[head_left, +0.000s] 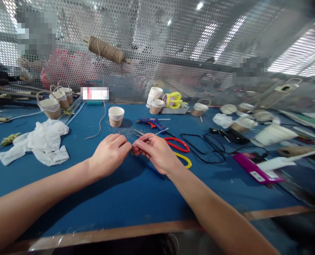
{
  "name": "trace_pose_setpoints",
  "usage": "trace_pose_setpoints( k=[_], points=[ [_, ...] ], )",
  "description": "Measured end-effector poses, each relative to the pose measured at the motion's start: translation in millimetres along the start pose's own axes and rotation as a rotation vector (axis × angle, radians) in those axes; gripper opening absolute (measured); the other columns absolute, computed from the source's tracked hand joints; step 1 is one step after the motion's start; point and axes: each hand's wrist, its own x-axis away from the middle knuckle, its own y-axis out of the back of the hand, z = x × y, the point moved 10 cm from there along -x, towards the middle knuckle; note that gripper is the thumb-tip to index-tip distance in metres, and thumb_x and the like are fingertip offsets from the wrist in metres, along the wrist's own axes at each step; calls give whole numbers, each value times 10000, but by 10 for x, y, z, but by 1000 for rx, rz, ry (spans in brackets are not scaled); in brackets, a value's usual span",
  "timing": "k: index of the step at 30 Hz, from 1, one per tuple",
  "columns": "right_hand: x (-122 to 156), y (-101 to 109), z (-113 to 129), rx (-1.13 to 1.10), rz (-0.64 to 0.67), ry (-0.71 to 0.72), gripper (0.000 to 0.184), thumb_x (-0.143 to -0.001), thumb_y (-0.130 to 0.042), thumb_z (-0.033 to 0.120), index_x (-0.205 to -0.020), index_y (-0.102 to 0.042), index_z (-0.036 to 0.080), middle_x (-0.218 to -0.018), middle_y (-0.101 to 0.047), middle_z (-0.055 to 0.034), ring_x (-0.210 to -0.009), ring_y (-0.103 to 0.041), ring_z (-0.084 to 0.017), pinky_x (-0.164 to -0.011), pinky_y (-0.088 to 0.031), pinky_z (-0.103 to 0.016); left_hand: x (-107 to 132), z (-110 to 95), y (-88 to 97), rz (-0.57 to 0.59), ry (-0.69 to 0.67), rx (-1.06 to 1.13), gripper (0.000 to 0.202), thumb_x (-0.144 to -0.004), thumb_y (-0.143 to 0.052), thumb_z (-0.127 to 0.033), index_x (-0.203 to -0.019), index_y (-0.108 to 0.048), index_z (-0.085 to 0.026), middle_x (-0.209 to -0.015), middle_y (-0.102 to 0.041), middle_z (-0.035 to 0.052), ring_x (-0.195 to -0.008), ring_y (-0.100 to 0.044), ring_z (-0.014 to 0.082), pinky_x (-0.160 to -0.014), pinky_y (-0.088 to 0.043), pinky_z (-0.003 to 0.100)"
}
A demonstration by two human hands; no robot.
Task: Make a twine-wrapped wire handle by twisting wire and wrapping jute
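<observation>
My left hand (111,154) and my right hand (157,152) meet fingertip to fingertip over the table, both closed in a pinch. A thin, pale cord-like strand (159,132) runs through my right fingers, its free end sticking out to the upper right. Its other end reaches my left fingertips, where the fingers mostly hide it. Just beyond the hands stands a small paper cup (116,121) with a white upper band and brown lower part. Scissors with one red handle (177,144) and one yellow handle (187,161) lie partly behind my right hand. A blue glue gun (153,123) lies farther back.
Crumpled white cloth (47,141) lies left, near several small handled baskets (49,109). A purple power strip (255,168) and black cable (202,147) are at right. A twine spool (105,49) hangs on the perforated metal screen (136,78). The table's wooden edge (136,228) runs in front.
</observation>
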Motion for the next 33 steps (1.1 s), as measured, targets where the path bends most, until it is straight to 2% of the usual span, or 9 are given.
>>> trace_pose_setpoints(
  k=[4, 8, 12, 16, 19, 22, 26, 29, 33],
  points=[
    [21, -14, 97, 49, 33, 77, 224, -655, -684, 252, -705, -487, 158, -578, -615, 17, -539, -587, -96, -564, -476, -247, 4, 316, -177, 171, 407, 631, 148, -789, -507, -202, -706, -606, -130, -659, -610, 22, -596, -522, 113, -572, -413, 235],
    [60, -52, 202, 70, 86, 164, 203, -687, -665, 256, -716, -485, 165, -636, -622, 14, -567, -593, -97, -574, -488, -253, 168, 346, -490, 342, 757, 1311, 172, -780, -519, -234, -654, -557, -123, -592, -540, -15, -533, -465, 69, -540, -382, 207],
    [110, -92, 262, 89, 131, 220, 171, -722, -639, 257, -730, -492, 170, -704, -633, 4, -574, -592, -95, -581, -492, -260, 284, 191, -637, 443, 912, 1724, 151, -780, -539, -206, -659, -559, -117, -606, -534, -3, -539, -471, 58, -526, -371, 192],
    [156, -112, 323, 108, 154, 262, 142, -741, -623, 256, -732, -509, 172, -736, -636, -3, -578, -590, -93, -581, -493, -260, 268, 49, -632, 493, 890, 1900, 150, -788, -523, -186, -655, -550, -121, -577, -503, -2, -525, -458, 63, -523, -382, 205],
    [150, -79, 350, 136, 119, 265, 158, -736, -626, 275, -735, -502, 176, -701, -631, 1, -574, -591, -101, -573, -496, -263, 184, 145, -530, 434, 770, 1654, 145, -793, -511, -232, -683, -528, -138, -599, -515, 0, -540, -466, 80, -542, -405, 233],
    [128, 0, 372, 212, 20, 263, 170, -730, -630, 271, -724, -487, 178, -621, -610, 15, -559, -589, -104, -564, -495, -257, 5, 336, -167, 180, 490, 1012, 136, -749, -571, -276, -768, -545, -143, -695, -572, 22, -624, -509, 112, -609, -434, 266],
    [128, -8, 361, 286, -8, 259, 167, -738, -619, 273, -709, -483, 181, -600, -606, 16, -531, -579, -102, -555, -490, -257, -71, 90, 210, -62, 94, 290, 132, -757, -565, -266, -723, -573, -139, -728, -598, 55, -702, -549, 153, -652, -456, 285],
    [148, -43, 354, 346, -3, 278, 166, -748, -606, 290, -718, -487, 179, -619, -609, 6, -540, -580, -105, -565, -489, -263, -39, -15, 167, -61, 38, 113, 138, -797, -496, -190, -707, -584, -134, -672, -601, 53, -635, -556, 148, -584, -456, 261],
    [187, -68, 374, 409, -10, 322, 154, -764, -582, 297, -734, -491, 177, -658, -600, -10, -588, -588, -116, -594, -496, -270, -36, 43, 96, 9, 121, 151, 126, -788, -516, -172, -715, -613, -136, -665, -618, 43, -606, -563, 139, -557, -442, 243]
  ],
)
